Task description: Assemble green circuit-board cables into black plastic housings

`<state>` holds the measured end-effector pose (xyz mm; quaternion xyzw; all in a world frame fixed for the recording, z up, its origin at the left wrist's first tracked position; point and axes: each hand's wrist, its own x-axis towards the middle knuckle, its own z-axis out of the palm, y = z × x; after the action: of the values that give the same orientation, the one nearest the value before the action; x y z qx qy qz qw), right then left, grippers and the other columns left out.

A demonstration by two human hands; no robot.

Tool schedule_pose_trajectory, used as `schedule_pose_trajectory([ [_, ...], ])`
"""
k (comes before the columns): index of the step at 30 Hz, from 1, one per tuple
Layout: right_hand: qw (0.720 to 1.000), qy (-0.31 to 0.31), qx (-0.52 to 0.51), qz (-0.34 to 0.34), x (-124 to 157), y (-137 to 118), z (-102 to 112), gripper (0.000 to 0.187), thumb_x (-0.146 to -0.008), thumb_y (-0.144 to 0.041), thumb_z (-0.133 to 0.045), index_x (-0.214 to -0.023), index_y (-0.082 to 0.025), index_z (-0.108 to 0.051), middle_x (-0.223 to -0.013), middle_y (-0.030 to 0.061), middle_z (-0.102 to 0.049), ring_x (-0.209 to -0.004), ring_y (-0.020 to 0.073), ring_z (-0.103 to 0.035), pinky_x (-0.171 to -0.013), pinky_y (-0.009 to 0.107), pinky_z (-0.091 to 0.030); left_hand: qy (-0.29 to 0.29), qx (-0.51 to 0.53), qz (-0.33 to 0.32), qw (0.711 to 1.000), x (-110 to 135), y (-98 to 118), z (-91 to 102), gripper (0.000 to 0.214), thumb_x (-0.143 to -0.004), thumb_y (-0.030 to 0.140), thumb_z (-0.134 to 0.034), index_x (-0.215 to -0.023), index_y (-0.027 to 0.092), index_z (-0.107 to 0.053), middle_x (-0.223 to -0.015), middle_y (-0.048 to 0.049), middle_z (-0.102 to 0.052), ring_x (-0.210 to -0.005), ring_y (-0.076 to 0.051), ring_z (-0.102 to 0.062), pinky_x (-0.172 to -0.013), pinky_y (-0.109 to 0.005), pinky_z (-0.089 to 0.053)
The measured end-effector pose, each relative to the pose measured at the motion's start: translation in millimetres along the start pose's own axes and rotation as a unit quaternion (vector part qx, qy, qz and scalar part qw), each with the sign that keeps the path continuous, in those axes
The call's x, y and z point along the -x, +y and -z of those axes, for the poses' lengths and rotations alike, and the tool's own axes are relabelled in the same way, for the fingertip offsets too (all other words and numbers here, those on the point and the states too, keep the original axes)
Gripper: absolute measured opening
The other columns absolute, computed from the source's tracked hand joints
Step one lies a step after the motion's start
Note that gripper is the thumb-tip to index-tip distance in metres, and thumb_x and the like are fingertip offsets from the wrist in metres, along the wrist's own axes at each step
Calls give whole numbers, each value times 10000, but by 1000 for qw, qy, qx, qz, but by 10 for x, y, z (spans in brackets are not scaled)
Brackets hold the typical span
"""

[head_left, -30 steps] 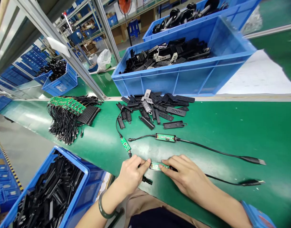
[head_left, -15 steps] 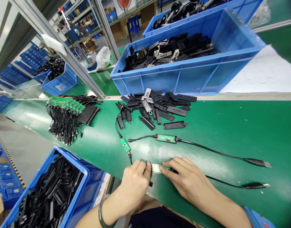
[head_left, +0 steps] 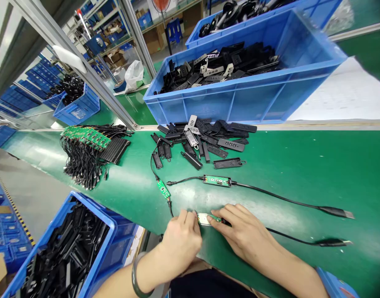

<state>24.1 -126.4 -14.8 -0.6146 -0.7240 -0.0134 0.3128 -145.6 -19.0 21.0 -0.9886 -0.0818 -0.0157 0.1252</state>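
Observation:
In front of me a small green circuit board in a pale, narrow shell (head_left: 204, 219) lies on the green bench. My left hand (head_left: 182, 236) is closed at its left end, fingers curled; a cable there is mostly hidden. My right hand (head_left: 244, 231) pinches the right part of the board, and a black USB cable (head_left: 297, 237) runs out to the right from under it. Beyond them, another board in a black shell (head_left: 217, 181) rests with its cable stretched right. A loose green circuit board (head_left: 163, 189) with black leads lies left of it.
A pile of black and grey plastic shells (head_left: 205, 138) lies before a large blue bin (head_left: 227, 105) of similar parts. Stacked boards with cables (head_left: 87, 138) sit at left. Another blue bin (head_left: 113, 231) of black pieces stands lower left, beside a metal post (head_left: 106, 91).
My left hand has turned and shifted slightly right, and a dark cable end now shows on its left instead of its right. My right hand has barely moved on the board.

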Motion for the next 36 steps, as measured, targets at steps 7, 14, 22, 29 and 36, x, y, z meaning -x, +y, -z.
schedule_pose_trajectory([
  [7,1000,-4,4,2,26,16,-11,273,-934,-82,-442,-1033,-177,-678,-918,90,-673,-770,212,-560,-658,331,-355,-65,206,85,973,-38,-583,126,216,-966,228,-499,-1117,202,-651,-922,-41,-657,-846,-176,-643,-724,-262,-536],
  [14,998,-25,-56,-19,44,29,18,261,-959,-145,-463,-1061,-220,-692,-942,88,-661,-789,220,-588,-670,347,-433,27,324,477,817,-72,-1015,-192,631,-737,342,-763,-1274,101,-535,-1030,-143,-618,-965,-315,-621,-782,-354,-480],
  [22,984,2,-149,-95,-89,160,112,248,-955,-188,-514,-1118,-220,-697,-1018,79,-665,-906,199,-618,-783,323,-522,142,587,463,648,354,-1442,-174,531,-643,387,-727,-1085,107,-643,-685,7,-557,-514,-111,-512,-440,-198,-357],
  [29,989,52,107,-85,-226,391,21,315,-948,-150,-432,-1014,-175,-739,-1088,191,-644,-952,320,-573,-706,432,-467,292,712,412,488,591,-1528,148,540,-634,378,-817,-1117,176,-687,-889,-28,-581,-676,-81,-523,-528,-143,-435],
  [36,840,-69,-499,-202,-421,-183,199,568,-887,-654,-492,-1248,-245,-651,-864,73,-629,-696,176,-562,-637,317,-493,105,755,184,621,216,-851,658,460,-775,333,-762,-1222,258,-679,-970,-56,-613,-583,-77,-530,-494,-181,-462],
])
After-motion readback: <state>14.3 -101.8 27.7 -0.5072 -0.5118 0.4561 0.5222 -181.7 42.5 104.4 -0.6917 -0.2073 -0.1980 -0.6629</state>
